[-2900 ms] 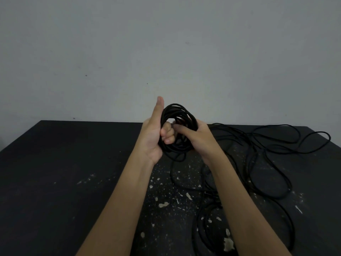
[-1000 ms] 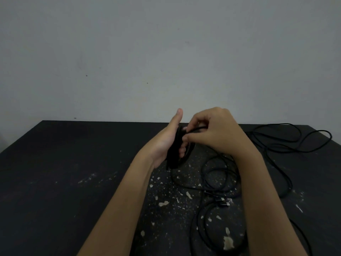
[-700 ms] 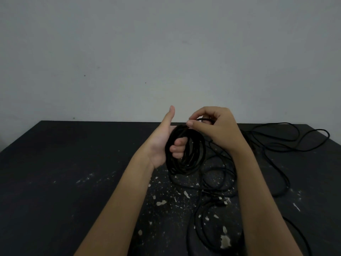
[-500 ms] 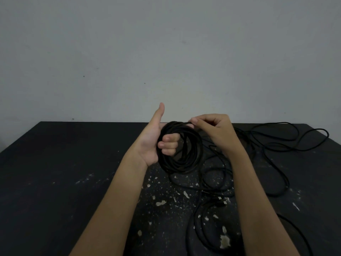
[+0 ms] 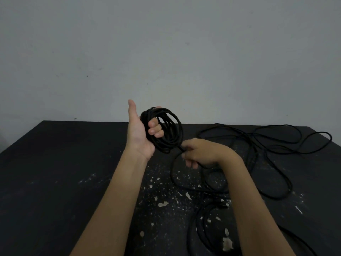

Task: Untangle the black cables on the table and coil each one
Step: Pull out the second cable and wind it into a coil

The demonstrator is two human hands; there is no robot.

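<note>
Several turns of cable are gathered in a coil [image 5: 167, 130], which is raised above the far middle of the table [image 5: 55, 163]. Your left hand [image 5: 140, 133] holds it. The fingers curl through the ring and clamp the bundle against the palm, and the thumb stands straight up, clear of it. Your right hand [image 5: 201, 154] sits just below and to the right of the coil, fingers wrapped round the strand [image 5: 172, 173] that leaves the coil's lower edge.

To do this turn well, I judge you should let the strand slide through the right hand rather than drag it, so any twist runs out toward the free end. Bring it up and over the left fingers at the size of the turns already there, and lay it beside them, not across. Open the left fingers only enough to admit the new turn. Watch the loose cable [image 5: 249, 136] sprawled over the right of the table. Its loops cross each other, and a hard pull could tighten a crossing into a knot. A plug [image 5: 225, 205] lies near your right forearm and may snag.

The coil stands nearly on edge, with its opening facing right and toward you. Its oval runs roughly up and down. From the right hand the strand drops toward you, then curves along the table.
</note>
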